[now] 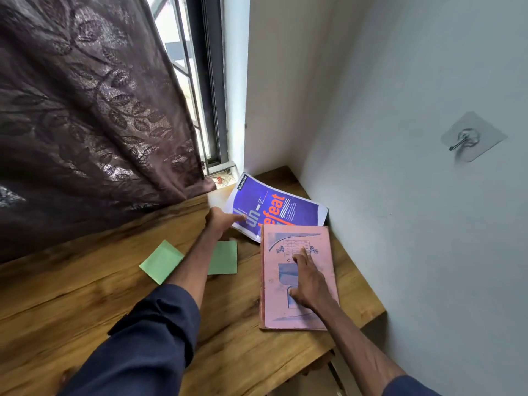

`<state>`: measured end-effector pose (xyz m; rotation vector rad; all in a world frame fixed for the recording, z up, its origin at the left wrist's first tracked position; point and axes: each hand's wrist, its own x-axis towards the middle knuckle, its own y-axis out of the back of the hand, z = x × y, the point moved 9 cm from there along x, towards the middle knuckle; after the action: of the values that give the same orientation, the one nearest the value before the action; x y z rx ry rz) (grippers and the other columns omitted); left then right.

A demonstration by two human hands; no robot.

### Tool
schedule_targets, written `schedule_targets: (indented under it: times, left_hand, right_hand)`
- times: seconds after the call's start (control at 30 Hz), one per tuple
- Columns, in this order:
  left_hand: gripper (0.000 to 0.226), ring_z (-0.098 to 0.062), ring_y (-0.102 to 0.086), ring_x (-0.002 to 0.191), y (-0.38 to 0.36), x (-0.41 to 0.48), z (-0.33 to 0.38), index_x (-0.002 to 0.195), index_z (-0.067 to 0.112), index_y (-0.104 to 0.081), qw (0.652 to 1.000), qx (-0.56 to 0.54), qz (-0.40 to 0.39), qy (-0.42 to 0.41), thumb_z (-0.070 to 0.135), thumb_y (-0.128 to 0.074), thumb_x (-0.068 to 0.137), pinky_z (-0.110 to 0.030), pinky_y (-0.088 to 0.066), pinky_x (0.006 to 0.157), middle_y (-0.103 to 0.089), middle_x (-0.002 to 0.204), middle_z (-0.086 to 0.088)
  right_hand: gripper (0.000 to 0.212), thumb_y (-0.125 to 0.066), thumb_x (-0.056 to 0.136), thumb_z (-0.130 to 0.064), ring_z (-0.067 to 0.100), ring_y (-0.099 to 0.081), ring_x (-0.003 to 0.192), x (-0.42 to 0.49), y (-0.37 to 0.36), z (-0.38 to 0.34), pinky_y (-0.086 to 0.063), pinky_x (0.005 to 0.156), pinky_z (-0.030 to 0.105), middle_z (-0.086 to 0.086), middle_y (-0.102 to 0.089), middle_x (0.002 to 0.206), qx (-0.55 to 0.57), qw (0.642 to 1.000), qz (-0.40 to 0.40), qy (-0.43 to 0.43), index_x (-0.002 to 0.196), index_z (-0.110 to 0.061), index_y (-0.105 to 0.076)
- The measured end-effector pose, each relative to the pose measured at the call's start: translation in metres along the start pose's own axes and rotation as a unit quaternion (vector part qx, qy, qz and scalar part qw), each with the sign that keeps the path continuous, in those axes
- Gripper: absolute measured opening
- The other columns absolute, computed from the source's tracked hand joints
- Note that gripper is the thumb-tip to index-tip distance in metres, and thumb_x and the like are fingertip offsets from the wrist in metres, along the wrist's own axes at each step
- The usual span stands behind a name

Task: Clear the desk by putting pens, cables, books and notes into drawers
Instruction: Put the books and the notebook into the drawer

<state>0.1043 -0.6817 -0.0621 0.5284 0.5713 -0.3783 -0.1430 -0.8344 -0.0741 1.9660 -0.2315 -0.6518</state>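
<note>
Sleeved arm outstretched, left hand (224, 221) touched the blue notebook (285, 207), grip unclear; right hand (307, 277) pressed flat on the pink book (270, 295). Pinned under that book's far end, the notebook could crease if tugged; green notes (163, 261) lay left of it.

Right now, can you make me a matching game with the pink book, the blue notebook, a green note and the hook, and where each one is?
Things:
1. pink book
2. blue notebook
3. green note
4. hook

Places:
A. stuck on the wall
B. flat on the desk, no hand on it
C. under the right hand
D. near the corner, with the left hand at its edge

Pairs: 1-C, 2-D, 3-B, 4-A.
</note>
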Motion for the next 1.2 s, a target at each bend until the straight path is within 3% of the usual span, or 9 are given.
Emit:
schedule_targets:
  times: [0.17,0.37,0.47,0.57,0.7,0.8,0.9,1.03,1.2]
  left_hand:
    - [0.050,-0.041,-0.067,0.111,-0.011,-0.033,0.009,0.133,-0.004,-0.055,0.981,-0.186,0.008,-0.055,0.002,-0.075,0.088,-0.056,-0.055,0.097,-0.066,0.126,-0.026]
    - [0.015,-0.025,-0.057,0.075,-0.001,-0.100,0.095,0.095,0.003,-0.068,0.944,-0.051,0.091,-0.313,0.010,-0.075,0.085,-0.036,-0.049,0.069,-0.063,0.082,-0.010]
    - [0.009,-0.024,-0.053,0.072,0.008,-0.145,0.141,0.085,0.009,-0.064,0.896,-0.008,0.160,-0.413,0.010,-0.072,0.081,-0.039,-0.045,0.064,-0.060,0.082,-0.011]
    - [0.010,-0.013,-0.054,0.071,0.026,-0.185,0.174,0.084,0.014,-0.066,0.852,0.010,0.202,-0.483,0.017,-0.075,0.083,-0.026,-0.043,0.056,-0.061,0.086,-0.004]
    - [0.013,-0.012,-0.055,0.072,0.044,-0.231,0.186,0.088,0.013,-0.066,0.803,0.050,0.225,-0.550,0.025,-0.071,0.089,-0.026,-0.043,0.057,-0.061,0.089,-0.002]
    - [0.018,-0.015,-0.057,0.075,0.062,-0.263,0.182,0.089,0.010,-0.066,0.789,0.027,0.234,-0.568,0.026,-0.075,0.090,-0.030,-0.044,0.061,-0.064,0.088,-0.006]
    - [0.012,-0.020,-0.070,0.088,0.069,-0.293,0.174,0.094,0.027,-0.064,0.823,-0.040,0.142,-0.549,0.024,-0.076,0.090,-0.040,-0.061,0.070,-0.070,0.097,-0.004]
    - [0.023,-0.007,-0.071,0.095,0.070,-0.320,0.164,0.109,0.026,-0.066,0.842,-0.149,0.017,-0.518,0.009,-0.069,0.093,-0.022,-0.060,0.079,-0.075,0.100,0.009]
    - [0.025,-0.037,-0.066,0.116,0.052,-0.376,0.124,0.125,0.013,-0.064,0.854,-0.274,-0.034,-0.442,0.016,-0.063,0.099,-0.049,-0.057,0.096,-0.070,0.121,-0.018]
  right_hand:
    - [0.088,-0.078,0.079,-0.016,0.020,-0.011,0.157,-0.005,0.007,-0.004,-0.025,0.123,0.029,0.008,-0.006,0.169,0.045,0.999,0.000,-0.012,0.152,-0.012,-0.028]
    - [0.091,-0.076,0.077,-0.014,0.026,-0.023,0.153,-0.015,0.032,-0.004,-0.030,0.121,0.036,0.013,-0.022,0.164,0.087,0.996,0.019,-0.021,0.152,-0.004,-0.026]
    - [0.093,-0.076,0.079,-0.019,0.029,-0.035,0.146,-0.019,0.045,0.000,-0.037,0.116,0.041,0.012,-0.031,0.160,0.116,0.993,0.015,-0.019,0.153,-0.004,-0.023]
    - [0.093,-0.071,0.090,-0.026,0.028,-0.018,0.155,-0.025,0.045,0.006,-0.022,0.125,0.037,0.013,-0.016,0.167,0.081,0.996,-0.027,-0.031,0.158,-0.003,-0.014]
    - [0.082,-0.082,0.082,-0.035,0.029,-0.047,0.137,-0.035,0.084,-0.009,-0.037,0.103,0.024,0.012,-0.049,0.149,0.196,0.978,0.068,-0.009,0.147,-0.009,-0.039]
    - [0.106,-0.084,0.077,-0.046,0.027,-0.039,0.145,-0.044,0.121,-0.026,-0.034,0.116,0.033,0.010,-0.037,0.160,0.280,0.951,0.127,0.013,0.157,-0.010,-0.025]
    - [0.115,-0.087,0.072,-0.047,0.026,-0.037,0.146,-0.061,0.155,-0.032,-0.035,0.119,0.041,0.010,-0.034,0.162,0.351,0.920,0.172,0.035,0.159,-0.014,-0.019]
    - [0.070,-0.089,0.072,-0.043,0.017,-0.069,0.114,-0.086,0.177,-0.028,-0.058,0.093,0.043,-0.001,-0.072,0.122,0.429,0.885,0.130,0.126,0.132,-0.021,-0.060]
    - [0.051,-0.082,0.081,-0.041,0.021,-0.072,0.108,-0.165,0.153,-0.021,-0.062,0.083,0.036,-0.001,-0.074,0.117,0.485,0.848,-0.021,0.212,0.126,-0.026,-0.064]
